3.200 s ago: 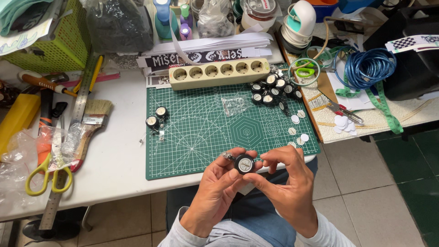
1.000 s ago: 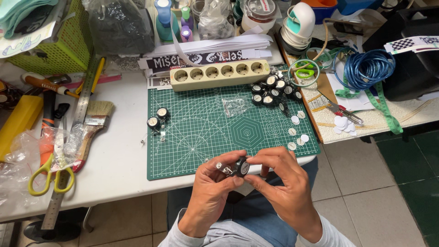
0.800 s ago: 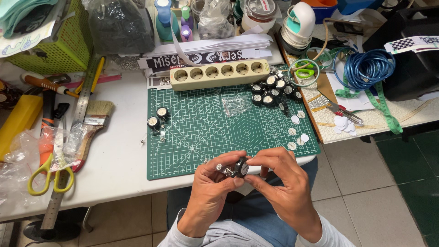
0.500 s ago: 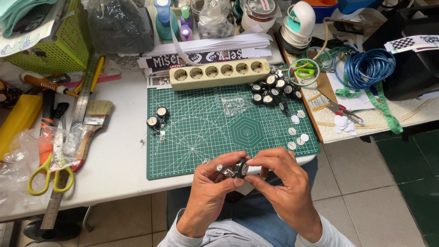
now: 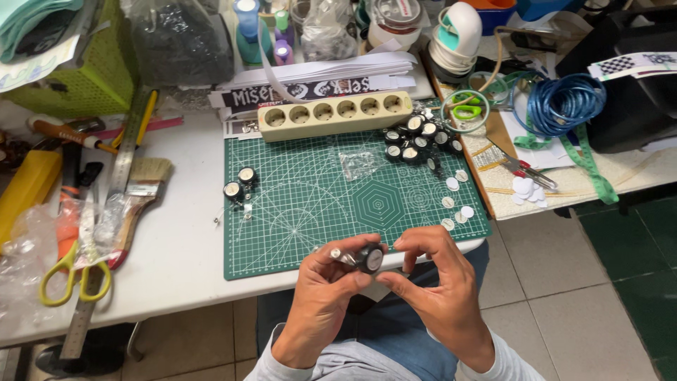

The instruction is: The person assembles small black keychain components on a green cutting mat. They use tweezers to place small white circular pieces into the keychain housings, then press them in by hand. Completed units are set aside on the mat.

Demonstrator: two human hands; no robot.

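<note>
- Head view: the left hand (image 5: 321, 296) pinches a small black round cap with a white face (image 5: 371, 258) and a thin metal pin beside it — at the near edge of the green cutting mat (image 5: 310, 204).
- The right hand (image 5: 441, 286) touches the cap with curled fingertips.
- More black caps (image 5: 419, 141) cluster by the beige power strip (image 5: 335, 115).

White worktable (image 5: 176, 247) cluttered above; beneath, pale beige floor tiles (image 5: 564, 282), turning dark green (image 5: 649, 233) at right. Even, soft light throughout, no hard shadows.
</note>
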